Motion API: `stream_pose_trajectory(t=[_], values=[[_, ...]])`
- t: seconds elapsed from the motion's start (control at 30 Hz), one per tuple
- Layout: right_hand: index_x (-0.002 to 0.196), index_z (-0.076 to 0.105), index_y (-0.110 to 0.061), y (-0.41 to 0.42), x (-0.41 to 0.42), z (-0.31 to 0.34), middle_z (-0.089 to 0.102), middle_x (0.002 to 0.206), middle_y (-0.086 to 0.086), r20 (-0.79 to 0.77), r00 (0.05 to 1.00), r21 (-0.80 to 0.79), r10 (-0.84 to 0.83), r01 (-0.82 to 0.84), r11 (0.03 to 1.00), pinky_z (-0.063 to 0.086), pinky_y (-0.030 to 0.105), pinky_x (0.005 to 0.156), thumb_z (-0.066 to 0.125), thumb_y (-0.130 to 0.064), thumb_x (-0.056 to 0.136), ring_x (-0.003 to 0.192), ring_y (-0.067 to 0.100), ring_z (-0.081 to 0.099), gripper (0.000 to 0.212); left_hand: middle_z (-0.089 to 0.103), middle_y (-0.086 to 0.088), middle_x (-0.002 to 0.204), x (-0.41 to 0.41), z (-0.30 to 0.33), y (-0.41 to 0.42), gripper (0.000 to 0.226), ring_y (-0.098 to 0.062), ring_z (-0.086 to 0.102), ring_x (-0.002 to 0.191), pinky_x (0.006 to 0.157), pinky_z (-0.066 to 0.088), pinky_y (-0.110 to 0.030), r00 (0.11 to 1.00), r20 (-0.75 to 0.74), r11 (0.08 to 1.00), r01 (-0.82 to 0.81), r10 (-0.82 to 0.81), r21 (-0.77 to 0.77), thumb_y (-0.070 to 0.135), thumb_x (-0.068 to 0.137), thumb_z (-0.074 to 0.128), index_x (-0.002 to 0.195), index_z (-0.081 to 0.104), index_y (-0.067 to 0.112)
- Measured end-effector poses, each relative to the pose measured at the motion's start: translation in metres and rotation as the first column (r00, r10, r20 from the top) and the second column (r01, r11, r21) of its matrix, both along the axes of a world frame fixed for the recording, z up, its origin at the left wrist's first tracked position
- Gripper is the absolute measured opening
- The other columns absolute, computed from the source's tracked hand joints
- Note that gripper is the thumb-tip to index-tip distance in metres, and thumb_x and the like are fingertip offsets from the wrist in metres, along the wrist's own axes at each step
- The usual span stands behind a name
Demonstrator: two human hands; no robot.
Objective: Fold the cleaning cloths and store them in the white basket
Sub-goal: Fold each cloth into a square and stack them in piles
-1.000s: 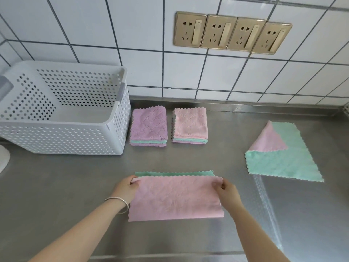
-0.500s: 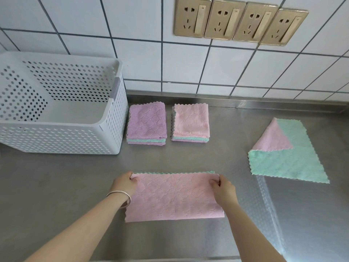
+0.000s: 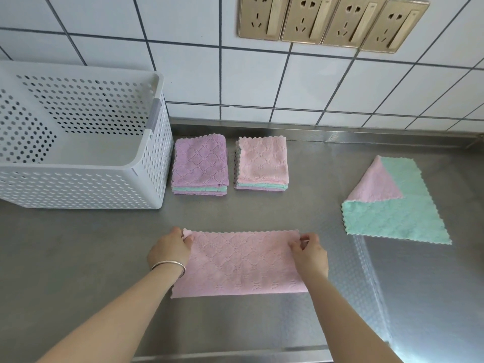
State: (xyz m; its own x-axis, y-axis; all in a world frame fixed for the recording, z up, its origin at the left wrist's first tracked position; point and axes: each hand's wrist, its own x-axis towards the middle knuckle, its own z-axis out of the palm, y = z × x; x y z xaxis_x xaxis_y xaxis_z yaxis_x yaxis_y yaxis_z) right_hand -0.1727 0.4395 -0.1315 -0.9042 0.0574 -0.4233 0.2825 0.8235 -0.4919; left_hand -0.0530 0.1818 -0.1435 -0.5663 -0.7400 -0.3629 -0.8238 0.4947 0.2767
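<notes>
From the head camera we see a pink cloth [image 3: 239, 263] folded in half, lying flat on the steel desk [image 3: 78, 258]. Our left hand [image 3: 169, 251] pinches its far left corner and our right hand [image 3: 310, 254] pinches its far right corner, the fingers curled on the edge. The white basket [image 3: 146, 179] stands at the far left. Just beside it lie two folded stacks, one with purple top [image 3: 200, 163] and one with pink top [image 3: 262, 159]. A green cloth [image 3: 392, 216] with one corner turned over lies well apart at the right.
</notes>
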Motion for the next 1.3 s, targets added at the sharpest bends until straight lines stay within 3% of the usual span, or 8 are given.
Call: stream_pose_trajectory(t=[0.17,0.37,0.63,0.77,0.83,0.93,1.07,1.3], values=[[0.127,0.041,-0.014,0.020,0.029,0.002,0.055,0.117,0.004,-0.054,0.992,-0.002,-0.110,0.110,0.994,0.046,0.039,0.083,0.057,-0.032,0.085,0.103,0.024,0.055,0.048,0.059,-0.012,0.109,0.008,-0.004,0.029,0.046,-0.033,0.053,0.096,0.076,0.046,-0.043,0.923,-0.249,0.925,0.210,-0.295,-0.316,0.032,0.067,0.065,0.110,0.057,0.017],[0.115,0.048,-0.013,0.024,0.064,0.000,0.055,0.107,0.001,0.066,0.992,0.101,-0.104,0.097,0.990,0.046,0.032,0.078,0.053,-0.030,0.082,0.095,0.022,0.054,0.037,0.050,0.008,0.138,0.008,-0.022,0.078,0.062,-0.024,0.026,0.136,0.088,0.050,-0.054,0.540,0.025,0.507,0.804,-0.841,-0.309,0.060,0.073,0.035,0.129,0.043,0.034],[0.079,0.063,-0.019,0.020,0.071,0.006,0.062,0.102,0.008,0.169,0.984,0.182,-0.053,0.022,0.983,0.049,0.029,0.076,0.048,-0.030,0.077,0.090,0.025,0.055,0.019,-0.020,0.003,0.156,0.003,-0.025,0.087,0.079,-0.023,-0.033,0.137,0.112,-0.008,-0.053,0.447,0.078,0.441,0.894,-0.891,-0.084,0.073,0.068,0.012,0.142,0.010,0.047],[0.094,0.058,-0.013,0.009,0.079,0.019,0.051,0.099,0.000,-0.067,0.995,0.062,-0.077,0.081,0.995,0.036,0.026,0.066,0.055,-0.014,0.082,0.080,0.019,0.049,0.013,0.003,0.002,0.158,-0.007,0.016,0.096,0.110,-0.021,-0.002,0.146,0.117,0.005,-0.038,0.630,-0.101,0.611,0.774,-0.770,0.167,0.089,0.055,-0.005,0.146,0.018,0.032],[0.084,0.053,-0.017,-0.008,0.089,0.032,0.053,0.089,-0.002,-0.299,0.954,0.007,-0.021,0.024,1.000,0.038,0.027,0.062,0.060,-0.006,0.075,0.079,0.023,0.056,0.016,0.034,0.001,0.150,-0.015,0.038,0.097,0.082,-0.017,0.029,0.139,0.111,0.021,-0.028,0.850,-0.327,0.747,0.522,-0.413,0.411,0.074,0.080,0.023,0.141,0.035,0.022],[0.074,0.048,-0.024,-0.039,0.105,0.039,0.055,0.072,-0.004,-0.585,0.787,0.016,0.198,-0.233,0.972,0.039,0.026,0.057,0.058,-0.008,0.056,0.068,0.020,0.052,0.026,0.070,-0.006,0.102,-0.028,0.057,0.088,0.054,-0.022,0.063,0.098,0.096,0.045,-0.035,0.929,-0.369,0.625,0.281,0.013,0.729,0.057,0.074,0.055,0.103,0.066,0.013],[0.075,0.044,-0.025,-0.076,0.123,0.042,0.054,0.084,-0.005,-0.691,0.573,0.122,0.440,-0.508,0.853,0.029,0.027,0.058,0.048,-0.016,0.056,0.069,0.020,0.048,0.022,0.048,0.001,0.054,-0.020,0.066,0.068,0.034,-0.016,0.043,0.054,0.054,0.037,-0.029,0.953,-0.300,0.779,0.153,0.047,0.608,0.040,0.082,0.057,0.059,0.052,0.015],[0.132,0.043,-0.017,-0.089,0.137,0.013,0.046,0.140,0.003,-0.505,0.521,0.267,0.688,-0.664,0.698,0.048,0.028,0.095,0.068,-0.029,0.046,0.127,0.017,0.035,0.091,0.064,-0.019,0.096,0.015,0.042,0.024,0.016,-0.029,0.052,0.078,0.068,0.037,-0.029,0.940,-0.294,0.843,0.012,0.173,0.537,0.016,0.091,0.042,0.083,0.056,0.015]])
